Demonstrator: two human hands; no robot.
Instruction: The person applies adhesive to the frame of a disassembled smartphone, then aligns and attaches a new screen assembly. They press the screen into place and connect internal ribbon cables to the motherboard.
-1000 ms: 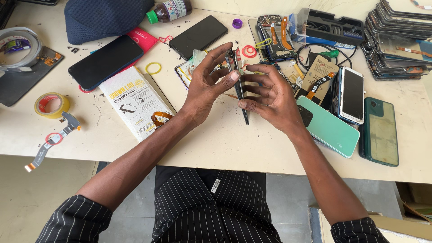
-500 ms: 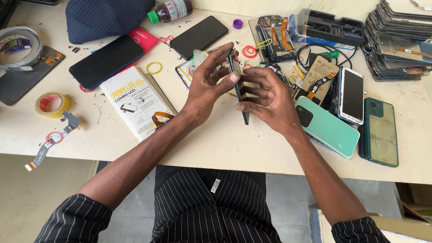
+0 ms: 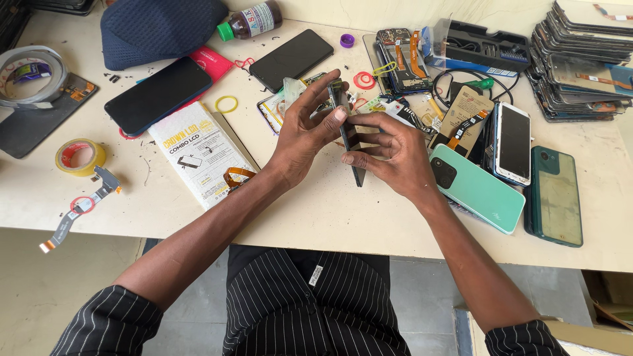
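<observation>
Both of my hands hold one thin dark phone (image 3: 348, 135) on edge above the middle of the white table (image 3: 330, 211). My left hand (image 3: 304, 132) grips its upper part, thumb pressed against the side and fingers curled over the top. My right hand (image 3: 394, 153) clasps it from the right, fingers wrapped around the lower half. The phone's bottom end sticks out below my right fingers. I cannot tell which face of the phone is turned toward me.
A mint-green back cover (image 3: 476, 188), a white phone (image 3: 512, 142) and a dark green phone (image 3: 554, 195) lie to the right. A white box (image 3: 201, 153), two black phones (image 3: 157, 93), tape rolls (image 3: 80, 155), a bottle (image 3: 250, 20) and stacked screens (image 3: 583, 59) surround my hands.
Both hands stay on the phone at the same spot. My left fingers have shifted slightly along its upper edge.
</observation>
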